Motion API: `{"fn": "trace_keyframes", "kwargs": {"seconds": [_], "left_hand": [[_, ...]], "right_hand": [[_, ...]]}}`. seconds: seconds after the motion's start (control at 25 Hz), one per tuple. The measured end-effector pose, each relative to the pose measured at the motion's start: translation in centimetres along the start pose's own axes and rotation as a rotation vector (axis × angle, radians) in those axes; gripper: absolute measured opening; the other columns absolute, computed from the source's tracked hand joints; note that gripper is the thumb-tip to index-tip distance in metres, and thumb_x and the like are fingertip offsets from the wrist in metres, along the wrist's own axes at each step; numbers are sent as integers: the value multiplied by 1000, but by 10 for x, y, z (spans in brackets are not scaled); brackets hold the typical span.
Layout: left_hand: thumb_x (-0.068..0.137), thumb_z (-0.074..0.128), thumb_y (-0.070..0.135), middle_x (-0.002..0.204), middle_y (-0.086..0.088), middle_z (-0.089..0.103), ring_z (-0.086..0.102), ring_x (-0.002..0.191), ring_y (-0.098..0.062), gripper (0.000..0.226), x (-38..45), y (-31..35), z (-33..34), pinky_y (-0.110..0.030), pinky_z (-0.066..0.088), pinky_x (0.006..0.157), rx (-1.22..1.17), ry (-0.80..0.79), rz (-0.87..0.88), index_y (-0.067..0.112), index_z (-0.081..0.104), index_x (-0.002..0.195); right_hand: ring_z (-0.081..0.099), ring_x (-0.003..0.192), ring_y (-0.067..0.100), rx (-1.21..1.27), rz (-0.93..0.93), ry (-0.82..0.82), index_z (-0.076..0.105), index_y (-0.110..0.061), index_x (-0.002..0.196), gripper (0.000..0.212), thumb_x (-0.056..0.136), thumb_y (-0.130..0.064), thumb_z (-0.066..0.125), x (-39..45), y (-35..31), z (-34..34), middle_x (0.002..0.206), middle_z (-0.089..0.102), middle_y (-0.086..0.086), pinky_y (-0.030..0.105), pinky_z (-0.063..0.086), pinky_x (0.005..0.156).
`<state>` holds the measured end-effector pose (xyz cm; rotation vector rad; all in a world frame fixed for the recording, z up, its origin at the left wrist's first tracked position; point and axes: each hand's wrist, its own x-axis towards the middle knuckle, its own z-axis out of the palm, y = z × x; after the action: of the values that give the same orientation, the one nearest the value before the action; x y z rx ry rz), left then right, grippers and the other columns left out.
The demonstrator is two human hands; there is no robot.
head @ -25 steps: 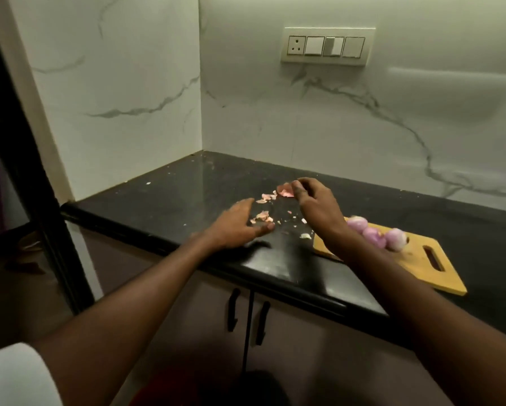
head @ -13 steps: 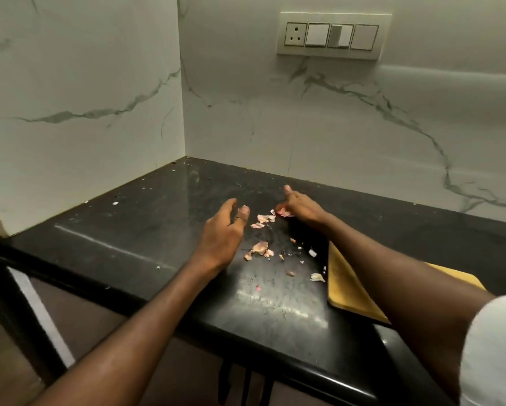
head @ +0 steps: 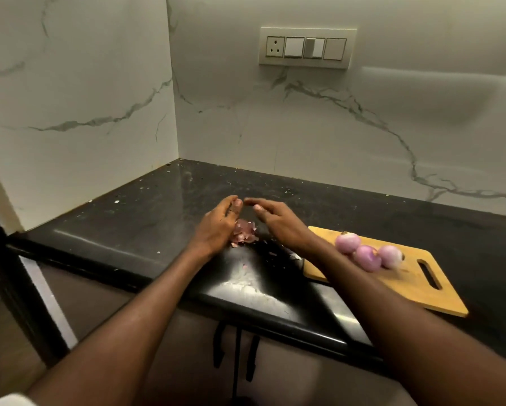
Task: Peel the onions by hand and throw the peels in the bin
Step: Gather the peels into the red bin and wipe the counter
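On the black desk (head: 146,218) both hands stood on edge, palms facing each other, around a small heap of pink onion peels (head: 243,233). The left hand (head: 219,227) touched the heap's left side with fingers nearly straight; the right hand (head: 278,222) lay just right of it, fingers extended and relaxed, gripping nothing. The fingertips of the two hands nearly met beyond the heap, leaving a narrow gap. A few loose peel scraps (head: 275,253) lay on the desk nearer the front edge. Three peeled onions (head: 368,254) sat touching in a row on a wooden cutting board (head: 421,291) to the right; the right forearm crossed the board's left corner and hid part of it. A switch panel (head: 306,48) sat on the marble wall behind.
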<state>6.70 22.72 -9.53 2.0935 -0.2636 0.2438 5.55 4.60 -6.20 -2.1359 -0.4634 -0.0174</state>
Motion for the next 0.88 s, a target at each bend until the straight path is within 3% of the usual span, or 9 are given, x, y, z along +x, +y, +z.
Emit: {"fn": "trace_keyframes", "kwargs": {"seconds": [0.08,0.12,0.24,0.32,0.52,0.76,0.88], "left_hand": [[109,38,51,159,-6,47,45,146,-24,58,-5,4,5,-33,34,115,118,-41,61,18,44,156],[108,38,53,160,-7,46,41,148,-24,60,-7,5,7,-36,33,118,170,-53,97,17,43,157],[105,34,62,163,-8,40,26,156,-25,69,-8,4,14,-45,26,125,362,-115,162,18,37,159],[105,31,64,164,-4,39,22,157,-25,70,-9,3,16,-48,25,125,451,-142,187,20,35,160],[99,26,72,165,-7,36,22,157,-28,83,-9,3,14,-49,24,125,402,-124,110,16,34,160],[97,26,78,162,-11,41,43,146,-30,91,-6,0,12,-47,34,120,292,-134,68,13,33,160],[93,21,85,136,-12,63,59,123,-30,92,-5,2,10,-44,44,102,216,-116,30,16,48,148]], "right_hand": [[53,137,16,-176,-52,220,57,-20,146,40,107,-22,52,-34,-8,-7,148,60,0,30,40,114],[52,138,18,-303,-54,255,55,-19,148,42,107,-25,53,-51,-9,-8,150,57,1,31,38,114],[30,154,18,-635,25,156,33,-19,160,54,110,-39,38,-95,4,-7,166,35,1,39,24,124],[13,159,14,-721,97,89,21,-22,164,57,112,-44,27,-113,18,-10,172,20,-4,43,16,128],[10,159,11,-702,133,61,17,-25,165,56,112,-45,22,-117,36,-21,173,14,-8,43,12,129],[26,156,16,-668,182,184,33,-19,161,51,113,-38,30,-113,53,-50,168,32,0,36,18,126],[31,154,18,-441,123,234,38,-17,159,50,113,-36,35,-103,40,-45,166,36,1,27,20,122]]}}
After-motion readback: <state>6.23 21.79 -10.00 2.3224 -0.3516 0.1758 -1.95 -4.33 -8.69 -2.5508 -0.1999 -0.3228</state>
